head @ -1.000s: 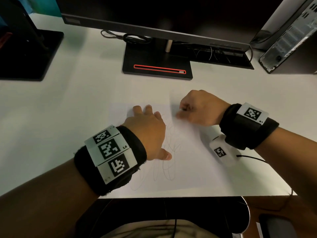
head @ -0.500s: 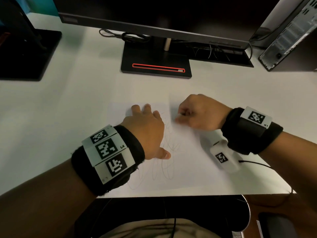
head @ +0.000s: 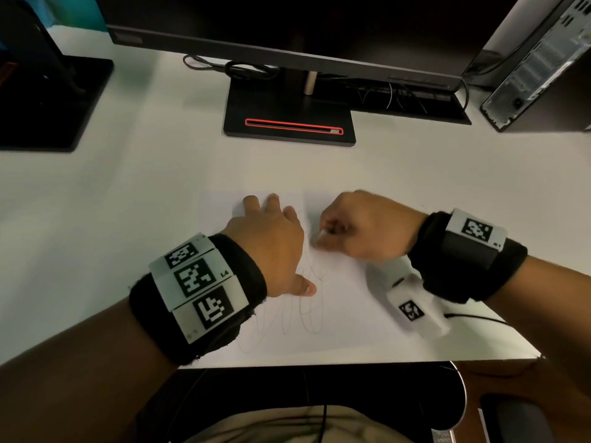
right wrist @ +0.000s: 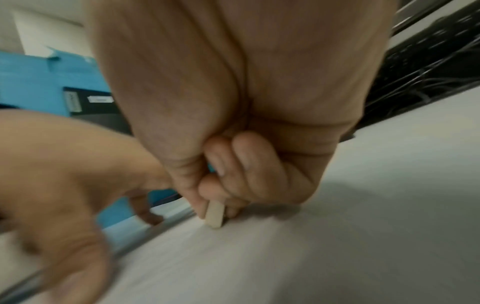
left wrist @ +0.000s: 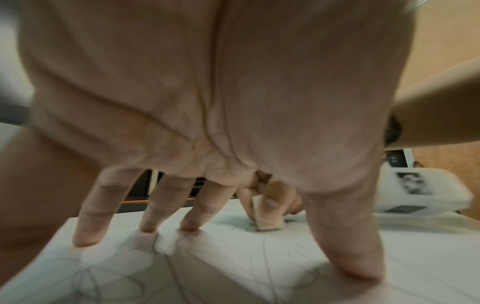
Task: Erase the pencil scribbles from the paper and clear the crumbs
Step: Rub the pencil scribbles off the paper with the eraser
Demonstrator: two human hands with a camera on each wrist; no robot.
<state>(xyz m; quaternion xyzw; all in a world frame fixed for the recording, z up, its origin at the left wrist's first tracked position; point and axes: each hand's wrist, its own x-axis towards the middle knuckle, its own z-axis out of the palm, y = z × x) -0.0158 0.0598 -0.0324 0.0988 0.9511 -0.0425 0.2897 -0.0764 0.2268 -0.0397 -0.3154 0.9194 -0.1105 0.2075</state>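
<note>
A white sheet of paper lies on the white desk near its front edge, with looping pencil scribbles across its middle and lower part. My left hand lies flat on the paper, fingers spread and pressing it down. Just to its right, my right hand pinches a small cream eraser between thumb and fingers, its lower edge on the paper. A few dark crumbs lie beside the eraser.
A monitor stand with a red-edged slot stands behind the paper. A second dark stand is at the far left, a computer case at the far right. Cables lie behind the monitor. The desk's front edge is close.
My right hand has shifted slightly back and forth with the eraser on the paper's upper part. My left hand has stayed pressed flat in the same place.
</note>
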